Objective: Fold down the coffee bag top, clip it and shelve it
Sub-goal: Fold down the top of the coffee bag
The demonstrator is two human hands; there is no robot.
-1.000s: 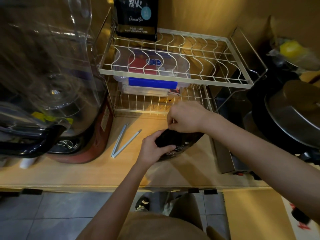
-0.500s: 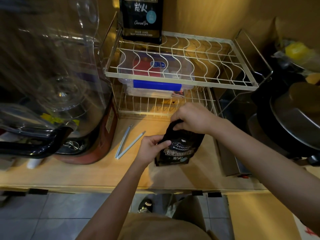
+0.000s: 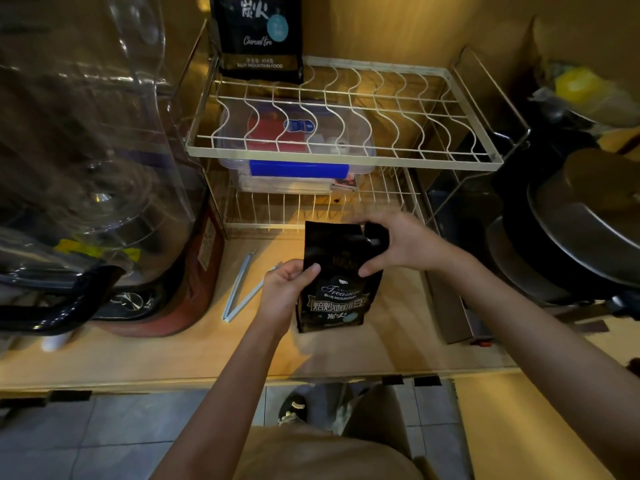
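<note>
While the coffee bag (image 3: 334, 282) stands upright on the table (image 3: 398, 344) just near of the wire rack (image 3: 341, 159), task looks early: top not folded flat yet, clip (image 3: 242, 289) lies untouched on the table left of the bag, shelving not done. Left hand (image 3: 287, 289) has its grip closed on the bag's left edge at mid-height; right hand (image 3: 401, 244) pinches the top right corner, curling it over. Versus earlier frames: bag was crumpled low under both hands, now raised upright with its top opened out and label showing.
</note>
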